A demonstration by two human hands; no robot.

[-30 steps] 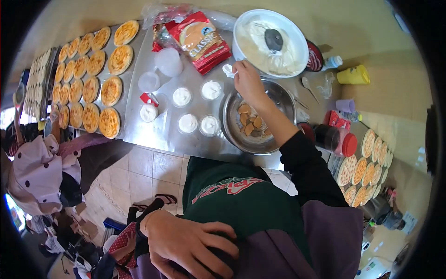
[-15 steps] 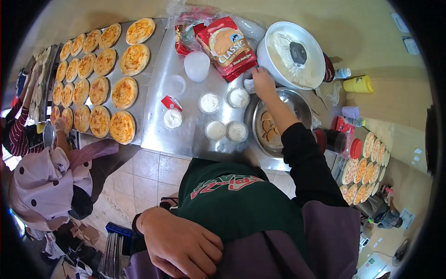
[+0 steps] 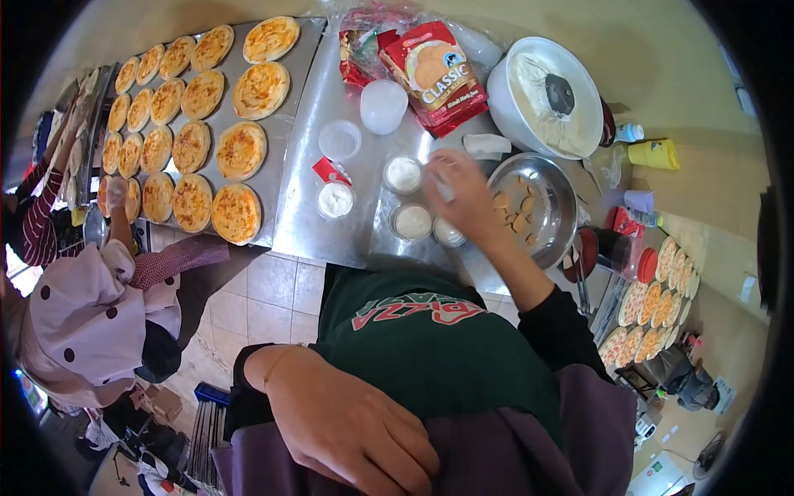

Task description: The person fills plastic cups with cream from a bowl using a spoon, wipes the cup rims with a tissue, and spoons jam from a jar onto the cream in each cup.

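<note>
My right hand [image 3: 463, 198] hovers over the cups of white cream. Its fingers are pinched, and a whitish patch shows between them; I cannot tell what it is. One cream cup [image 3: 404, 175] stands just left of the fingers, and another cup [image 3: 412, 222] is below it. A third cup [image 3: 447, 232] is partly covered by the hand. To the hand's right, a steel bowl [image 3: 571, 207] holds brown biscuit pieces [image 3: 521, 221]. My left hand [image 3: 356, 422] lies on my clothing, fingers lightly bent, holding nothing.
A red biscuit pack [image 3: 434, 74], white tub [image 3: 496, 95] and white wrapper [image 3: 486, 145] stand behind the cups. Plastic cups [image 3: 384, 107] and another cream cup [image 3: 336, 200] are leftward. Pizza bases [image 3: 240, 150] cover the left tray, where a person's gloved hand [image 3: 118, 192] works.
My right hand has drawn back from the white wrapper beside the tub and moved over the cream cups. The view has shifted, uncovering the biscuit pieces. My left hand still rests on my clothing.
</note>
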